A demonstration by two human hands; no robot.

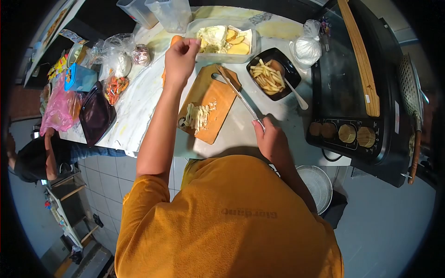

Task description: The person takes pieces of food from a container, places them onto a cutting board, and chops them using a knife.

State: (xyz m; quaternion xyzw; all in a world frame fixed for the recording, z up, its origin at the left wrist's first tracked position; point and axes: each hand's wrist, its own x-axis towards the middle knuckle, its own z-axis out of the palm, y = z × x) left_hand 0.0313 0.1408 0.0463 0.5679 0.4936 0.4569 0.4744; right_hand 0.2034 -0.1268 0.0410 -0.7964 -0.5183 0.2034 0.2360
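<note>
My left hand is raised by the near left corner of a clear plastic container, its fingers pinched together; whatever they may hold cannot be made out. Inside the container are a pale, creamy mass and yellow slices. An orange object is partly hidden behind that hand. My right hand is closed around long metal tongs, whose far ends reach over a wooden cutting board. Pale chopped strips lie on the board's near left part.
A black bowl of fries, with a spoon, stands right of the board. Further right is a black appliance with several knobs. Bagged food and a blue-lidded container sit left. Another person is at far left.
</note>
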